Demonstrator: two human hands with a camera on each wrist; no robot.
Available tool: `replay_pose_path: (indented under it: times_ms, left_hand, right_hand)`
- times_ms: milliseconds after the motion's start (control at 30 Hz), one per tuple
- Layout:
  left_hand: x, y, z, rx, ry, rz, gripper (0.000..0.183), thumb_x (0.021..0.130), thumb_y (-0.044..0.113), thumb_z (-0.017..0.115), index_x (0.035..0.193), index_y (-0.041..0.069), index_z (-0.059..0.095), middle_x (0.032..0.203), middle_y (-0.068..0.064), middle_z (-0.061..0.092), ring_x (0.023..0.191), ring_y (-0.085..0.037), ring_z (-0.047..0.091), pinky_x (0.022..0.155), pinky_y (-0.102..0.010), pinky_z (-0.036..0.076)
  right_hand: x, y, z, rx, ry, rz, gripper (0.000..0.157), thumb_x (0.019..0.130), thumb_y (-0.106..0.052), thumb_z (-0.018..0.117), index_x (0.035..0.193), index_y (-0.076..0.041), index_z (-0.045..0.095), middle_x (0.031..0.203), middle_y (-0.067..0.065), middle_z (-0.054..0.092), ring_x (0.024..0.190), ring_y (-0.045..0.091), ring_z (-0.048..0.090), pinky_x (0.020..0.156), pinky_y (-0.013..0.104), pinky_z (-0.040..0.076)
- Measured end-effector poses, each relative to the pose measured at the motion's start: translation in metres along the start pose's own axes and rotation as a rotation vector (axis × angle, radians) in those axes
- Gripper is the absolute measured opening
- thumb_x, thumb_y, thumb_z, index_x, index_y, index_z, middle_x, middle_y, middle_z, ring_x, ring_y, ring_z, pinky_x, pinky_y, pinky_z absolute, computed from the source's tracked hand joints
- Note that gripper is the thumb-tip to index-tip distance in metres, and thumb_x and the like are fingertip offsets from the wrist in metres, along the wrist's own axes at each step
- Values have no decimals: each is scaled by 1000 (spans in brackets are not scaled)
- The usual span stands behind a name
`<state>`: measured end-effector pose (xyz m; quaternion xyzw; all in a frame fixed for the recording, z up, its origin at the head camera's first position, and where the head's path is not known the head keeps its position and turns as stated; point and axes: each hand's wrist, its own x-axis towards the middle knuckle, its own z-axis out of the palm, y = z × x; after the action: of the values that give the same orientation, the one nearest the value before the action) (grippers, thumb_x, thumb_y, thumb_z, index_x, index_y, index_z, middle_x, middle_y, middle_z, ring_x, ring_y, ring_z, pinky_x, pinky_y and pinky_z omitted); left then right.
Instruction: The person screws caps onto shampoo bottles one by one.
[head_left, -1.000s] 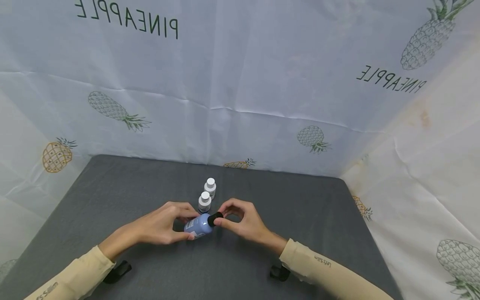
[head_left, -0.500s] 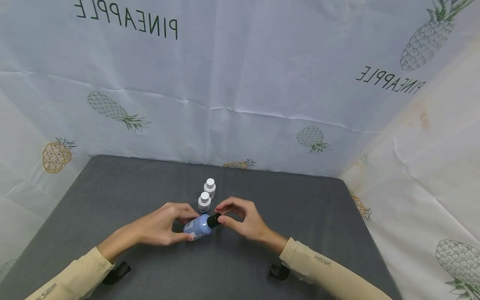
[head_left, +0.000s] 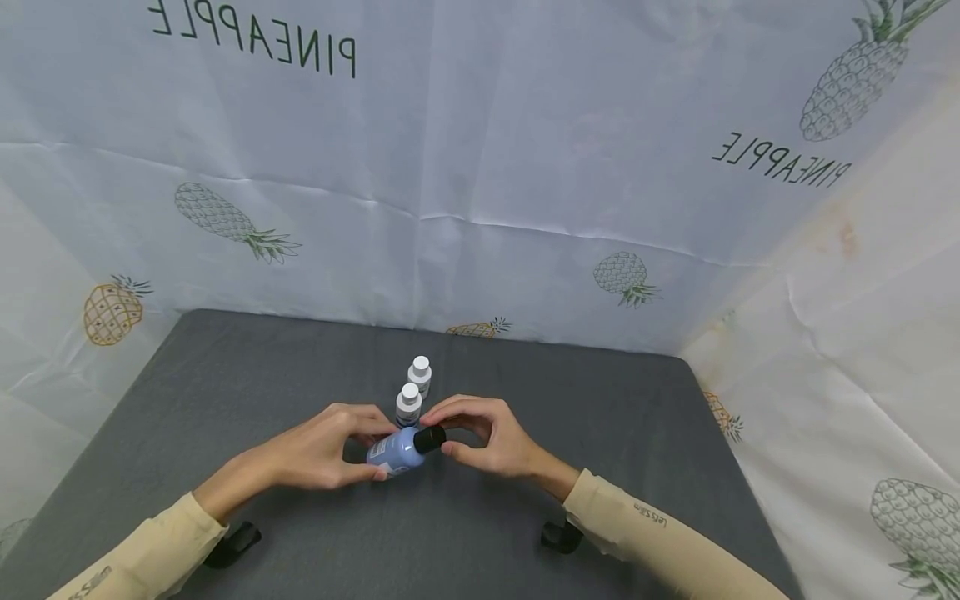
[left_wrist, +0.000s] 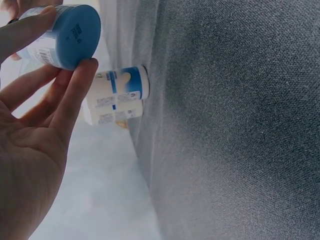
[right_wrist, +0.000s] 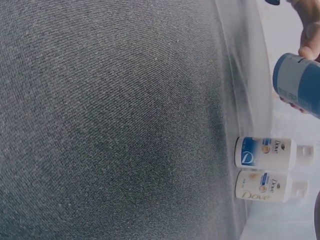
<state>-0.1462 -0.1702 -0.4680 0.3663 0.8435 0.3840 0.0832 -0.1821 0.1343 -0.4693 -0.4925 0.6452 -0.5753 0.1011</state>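
Note:
A blue bottle with a white label (head_left: 395, 452) is tilted toward the right, and its base faces the camera in the left wrist view (left_wrist: 77, 37). My left hand (head_left: 330, 450) grips its body between thumb and fingers. At its black cap (head_left: 430, 439) is my right hand (head_left: 487, 437), fingers curved behind the cap and thumb at its end. Right behind the blue bottle stands a white bottle with a blue-marked label (right_wrist: 267, 152). A second white bottle (right_wrist: 262, 186) is upright beside it.
The dark grey table (head_left: 600, 433) extends around both hands. A white curtain printed with pineapples (head_left: 480, 167) hangs along its far side. Black straps (head_left: 234, 546) show below the forearms.
My right fingers have shifted round the cap. The index finger reaches farther left behind it, while the thumb has slid from its side to its end. The left hand and bottles stay put.

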Motion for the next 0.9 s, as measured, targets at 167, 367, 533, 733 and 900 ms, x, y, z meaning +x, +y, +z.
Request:
replay_pose_path:
  times_ms: [167, 367, 533, 733, 900]
  left_hand:
    - [0, 0, 0, 3, 0, 11, 41, 95, 25, 86, 131, 10, 77, 118, 5, 75, 101, 1, 70, 89, -32, 68]
    - [-1, 0, -1, 1, 10, 17, 41, 95, 24, 86, 132, 10, 77, 118, 6, 75, 101, 1, 70, 88, -33, 68]
    - [0, 0, -1, 2, 6, 12, 41, 95, 25, 86, 132, 10, 77, 119, 5, 75, 102, 1, 70, 89, -33, 68]
    - [1, -2, 0, 5, 2, 9, 43, 95, 26, 86, 133, 8, 76, 120, 3, 75, 102, 0, 70, 88, -35, 69]
    - [1, -1, -1, 7, 8, 12, 43, 95, 26, 86, 133, 8, 76, 120, 2, 75, 102, -1, 70, 89, -36, 69]
  right_hand:
    - [-2, 1, 2, -17, 16, 26, 31, 97, 8, 72, 128, 7, 70, 126, 29, 70, 123, 16, 71, 107, 43, 63]
    - [-1, 1, 3, -66, 54, 60, 29, 96, 4, 76, 125, 3, 73, 122, 25, 73, 117, 9, 71, 103, 39, 65]
    - [-3, -1, 5, -77, 86, 102, 26, 96, 2, 77, 121, 1, 72, 117, 25, 73, 109, 13, 74, 100, 37, 66]
    - [-5, 0, 9, -88, 135, 172, 21, 96, 1, 78, 116, 1, 73, 109, 24, 73, 101, 9, 74, 96, 36, 67]
    - [-5, -1, 12, -88, 168, 213, 18, 96, 0, 79, 113, 0, 73, 105, 23, 73, 97, 8, 73, 93, 34, 67]
